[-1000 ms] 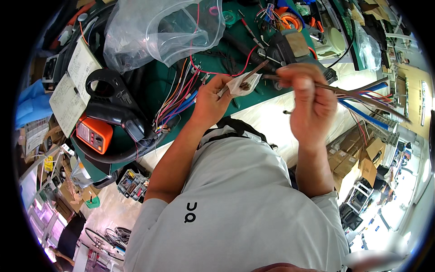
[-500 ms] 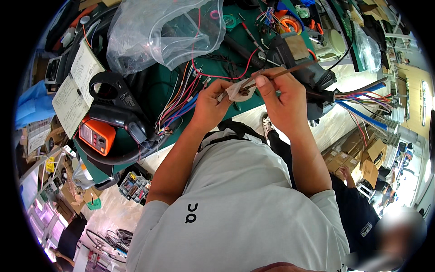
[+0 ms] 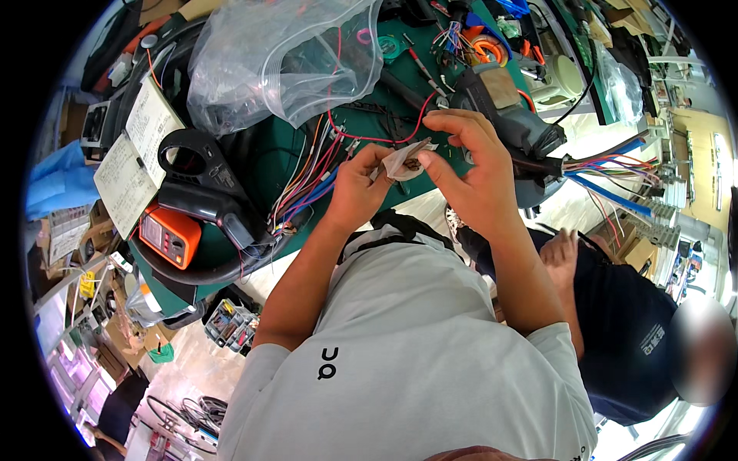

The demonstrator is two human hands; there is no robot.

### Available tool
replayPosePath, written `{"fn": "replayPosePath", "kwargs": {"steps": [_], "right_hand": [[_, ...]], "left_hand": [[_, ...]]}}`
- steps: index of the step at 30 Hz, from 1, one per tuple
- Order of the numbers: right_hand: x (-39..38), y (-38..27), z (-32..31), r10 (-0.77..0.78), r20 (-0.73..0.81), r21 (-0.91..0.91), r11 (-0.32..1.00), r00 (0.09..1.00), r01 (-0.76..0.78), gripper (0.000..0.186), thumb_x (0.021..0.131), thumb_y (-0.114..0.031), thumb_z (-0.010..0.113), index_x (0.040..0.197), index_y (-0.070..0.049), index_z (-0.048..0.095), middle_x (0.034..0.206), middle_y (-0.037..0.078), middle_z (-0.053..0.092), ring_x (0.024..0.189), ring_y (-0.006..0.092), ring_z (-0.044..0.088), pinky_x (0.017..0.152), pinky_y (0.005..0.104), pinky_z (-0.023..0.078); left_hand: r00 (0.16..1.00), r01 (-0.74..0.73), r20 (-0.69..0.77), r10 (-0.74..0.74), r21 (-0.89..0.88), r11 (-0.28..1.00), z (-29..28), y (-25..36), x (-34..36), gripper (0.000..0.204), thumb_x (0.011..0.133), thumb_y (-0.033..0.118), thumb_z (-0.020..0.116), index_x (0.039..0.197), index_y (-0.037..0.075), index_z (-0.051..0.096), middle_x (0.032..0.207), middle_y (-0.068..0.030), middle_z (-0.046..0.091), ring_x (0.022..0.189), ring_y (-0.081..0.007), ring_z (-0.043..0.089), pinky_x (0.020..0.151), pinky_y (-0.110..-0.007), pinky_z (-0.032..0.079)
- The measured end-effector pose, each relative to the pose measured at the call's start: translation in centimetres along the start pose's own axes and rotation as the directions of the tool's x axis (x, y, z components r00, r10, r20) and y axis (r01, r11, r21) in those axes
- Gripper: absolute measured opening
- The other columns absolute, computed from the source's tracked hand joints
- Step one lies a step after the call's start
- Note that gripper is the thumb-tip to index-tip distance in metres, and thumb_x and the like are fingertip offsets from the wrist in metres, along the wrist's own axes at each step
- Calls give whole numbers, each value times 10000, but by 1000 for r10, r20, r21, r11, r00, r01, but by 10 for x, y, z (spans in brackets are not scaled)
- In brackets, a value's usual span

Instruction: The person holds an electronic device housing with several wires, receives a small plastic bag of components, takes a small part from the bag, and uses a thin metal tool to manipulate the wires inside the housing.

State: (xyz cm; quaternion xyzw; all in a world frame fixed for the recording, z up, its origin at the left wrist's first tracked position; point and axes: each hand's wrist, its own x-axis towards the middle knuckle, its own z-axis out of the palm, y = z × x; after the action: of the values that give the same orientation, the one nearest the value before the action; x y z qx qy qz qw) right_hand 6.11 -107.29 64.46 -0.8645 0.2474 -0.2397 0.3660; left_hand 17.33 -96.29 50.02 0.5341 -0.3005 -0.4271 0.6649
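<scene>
My left hand (image 3: 358, 187) is closed on the edge of a small whitish packet (image 3: 398, 164), pinched between thumb and fingers. Several small brown pieces show at the packet's mouth, too small to name. Alongside it, my right hand (image 3: 483, 170) is open, its fingers spread and curved above while the thumb tip reaches the packet's right edge. Below and beyond the hands lies the green bench mat (image 3: 265, 134). A bundle of coloured wires (image 3: 311, 173) with bare or terminated ends lies left of my left hand.
A clear plastic bag (image 3: 246, 73), black clamp-shaped device (image 3: 204, 165), orange multimeter (image 3: 171, 237) and open notebook (image 3: 127, 180) cover the left. At right lie a dark housing (image 3: 500, 115) and thick multicoloured cable (image 3: 607, 170). A co-worker (image 3: 623, 330) is close on my right.
The long brown strip no longer sticks out from my right hand, whose fingers have spread. The co-worker has come nearer on the right, with a hand raised.
</scene>
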Motion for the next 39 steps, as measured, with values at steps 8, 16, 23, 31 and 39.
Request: {"fn": "replayPosePath", "kwargs": {"steps": [8,16,23,31,39], "right_hand": [[-5,8,-7,50,44,35,998,998,-52,240,767,-51,684,1001,-44,633,1029,83,637,1000,279,576,845,364,473],[-26,15,-3,41,44,-23,999,998,-40,197,761,-51,714,937,-34,626,1049,97,633,979,290,576,821,366,470],[-33,22,5,24,35,24,999,999,-25,165,762,-22,703,912,-32,636,1016,102,640,951,288,582,777,370,478],[-42,27,11,21,22,77,997,1000,-22,193,729,1,717,904,-47,653,1009,83,645,919,265,581,734,341,482],[-50,35,13,-19,-1,107,994,1000,19,223,703,13,733,900,-54,651,1034,72,635,918,255,573,719,326,483]], "left_hand": [[999,-46,8,46,26,999,0,1,0,204,833,-99,573,1014,-7,593,934,-60,680,879,-92,620,796,-251,491],[1000,-20,-8,21,89,996,-1,8,-9,190,837,-107,566,1005,-22,591,965,-114,687,943,-134,637,862,-275,491],[999,-39,-2,40,124,992,-1,9,-14,113,848,-47,614,949,-8,585,954,-116,693,1000,-200,654,956,-337,470],[981,-191,71,181,178,965,1,11,-17,122,840,-43,618,938,14,572,934,-99,694,997,-238,664,1032,-455,426],[976,-210,100,192,219,953,1,11,-19,145,828,-59,624,936,13,562,964,-89,689,1003,-243,662,1046,-469,411]]}}
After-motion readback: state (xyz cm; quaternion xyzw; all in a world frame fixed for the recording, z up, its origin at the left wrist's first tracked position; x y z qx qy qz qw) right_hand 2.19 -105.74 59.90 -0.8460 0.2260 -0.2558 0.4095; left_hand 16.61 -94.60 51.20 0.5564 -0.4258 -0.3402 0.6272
